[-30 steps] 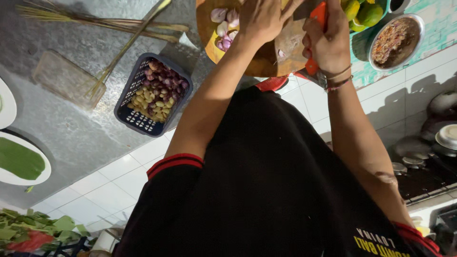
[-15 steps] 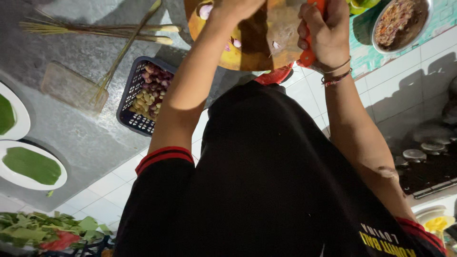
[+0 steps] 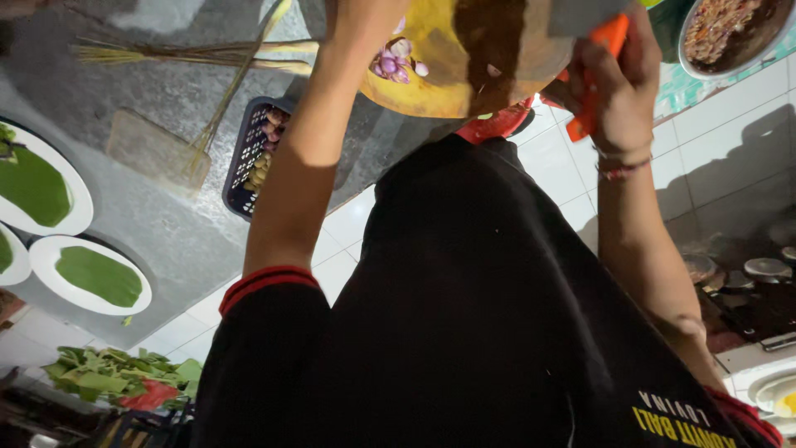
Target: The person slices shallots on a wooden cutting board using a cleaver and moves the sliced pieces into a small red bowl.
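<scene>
My right hand [image 3: 618, 87] is shut on an orange-handled knife [image 3: 599, 66], whose grey blade lies over the far edge of a round yellow wooden cutting board [image 3: 431, 87]. A small heap of peeled purple shallots [image 3: 396, 62] sits on the board next to my left forearm. My left hand [image 3: 365, 10] reaches over the board and is cut off by the top edge of the view, so its fingers are hidden. My black shirt fills the lower middle.
A dark basket of shallots and garlic [image 3: 251, 162] stands left of my arm. Lemongrass stalks [image 3: 191, 54], a clear tray [image 3: 153, 153] and leaf-lined white plates [image 3: 95, 274] lie on the grey counter. A bowl of chopped mix [image 3: 730, 29] is top right; stove pots [image 3: 746, 278] are at right.
The view has swung, bringing more plates into sight. My right hand has drawn the knife to the right. My left hand has slid up past the top edge.
</scene>
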